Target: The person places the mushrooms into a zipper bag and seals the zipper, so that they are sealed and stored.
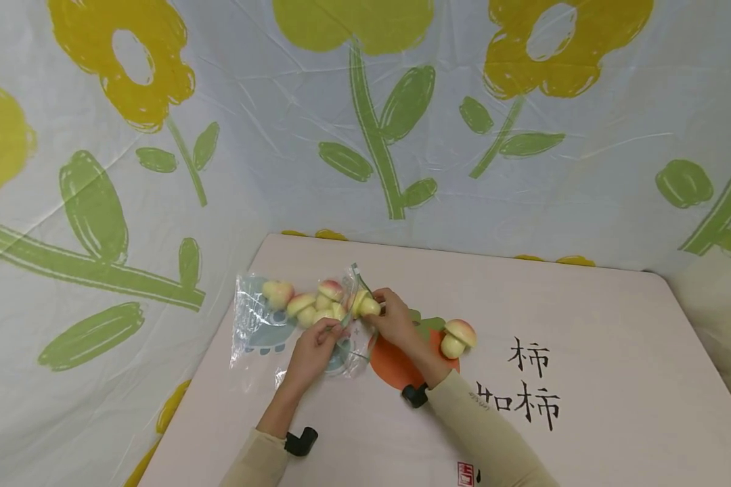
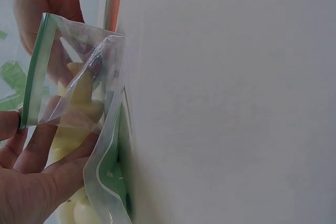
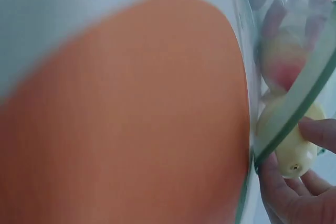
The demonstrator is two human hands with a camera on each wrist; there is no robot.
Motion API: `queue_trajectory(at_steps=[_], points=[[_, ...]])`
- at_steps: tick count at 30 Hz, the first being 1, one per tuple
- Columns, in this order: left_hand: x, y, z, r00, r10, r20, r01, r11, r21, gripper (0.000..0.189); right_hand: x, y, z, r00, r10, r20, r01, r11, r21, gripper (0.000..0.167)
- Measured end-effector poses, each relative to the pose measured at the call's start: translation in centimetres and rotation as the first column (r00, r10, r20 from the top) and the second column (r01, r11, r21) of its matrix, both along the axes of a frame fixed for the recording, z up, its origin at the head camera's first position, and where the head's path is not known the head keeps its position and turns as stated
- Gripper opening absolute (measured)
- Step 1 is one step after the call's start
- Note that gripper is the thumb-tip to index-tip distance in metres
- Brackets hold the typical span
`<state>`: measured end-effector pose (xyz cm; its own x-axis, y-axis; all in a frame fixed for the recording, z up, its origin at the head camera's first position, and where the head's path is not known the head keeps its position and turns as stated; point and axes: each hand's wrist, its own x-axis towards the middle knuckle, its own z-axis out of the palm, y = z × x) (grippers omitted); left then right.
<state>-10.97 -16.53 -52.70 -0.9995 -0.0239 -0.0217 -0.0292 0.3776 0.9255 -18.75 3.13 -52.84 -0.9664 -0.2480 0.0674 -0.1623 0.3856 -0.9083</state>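
Note:
A clear zip bag (image 1: 245,331) with a green-edged mouth lies at the table's left side, several toy mushrooms (image 1: 303,308) inside it, cream with pinkish caps. My left hand (image 1: 313,348) pinches the bag's edge near the mouth; in the left wrist view its fingers (image 2: 39,150) hold the rim apart. At the mouth my right hand (image 1: 399,325) holds a toy mushroom (image 1: 368,306) between thumb and fingers. In the right wrist view this mushroom (image 3: 296,156) sits partly behind the green zip strip (image 3: 294,116). Another toy mushroom (image 1: 457,339) lies on the table, right of my right hand.
The pale tabletop (image 1: 609,338) carries a printed orange persimmon (image 1: 392,362) and black characters (image 1: 530,385). Flower-patterned cloth (image 1: 268,135) hangs behind and at the left. Black straps with mounts (image 1: 301,441) sit on both wrists.

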Motion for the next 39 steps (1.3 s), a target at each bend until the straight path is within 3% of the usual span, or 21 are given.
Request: queue_trajectory(at_steps=[8,14,20,32,39], points=[[-0.1,0.2,0.0,1.0,0.01,0.003,-0.011,1.0,0.022,0.023,0.5,-0.1,-0.3,0.999,-0.025,0.032,0.026,0.999,-0.039,0.043],[0.4,0.8,0.5,0.997,0.073,-0.016,-0.074,0.997,-0.023,0.022,0.7,-0.2,-0.6,0.999,-0.023,0.037,0.024,0.999,-0.043,0.044],[0.7,1.1,0.5,0.995,0.098,-0.034,-0.099,0.995,-0.016,0.023,0.7,-0.2,-0.6,1.0,0.023,-0.02,-0.022,0.999,0.023,0.045],[0.9,1.0,0.6,0.996,0.084,-0.027,-0.083,0.996,0.018,0.024,1.0,-0.1,-0.2,0.994,0.109,-0.03,-0.106,0.989,0.099,0.044],[0.6,0.9,0.6,0.996,0.053,-0.077,-0.049,0.998,0.044,0.021,1.2,-0.2,0.1,0.971,0.232,0.063,-0.233,0.972,0.002,0.048]])
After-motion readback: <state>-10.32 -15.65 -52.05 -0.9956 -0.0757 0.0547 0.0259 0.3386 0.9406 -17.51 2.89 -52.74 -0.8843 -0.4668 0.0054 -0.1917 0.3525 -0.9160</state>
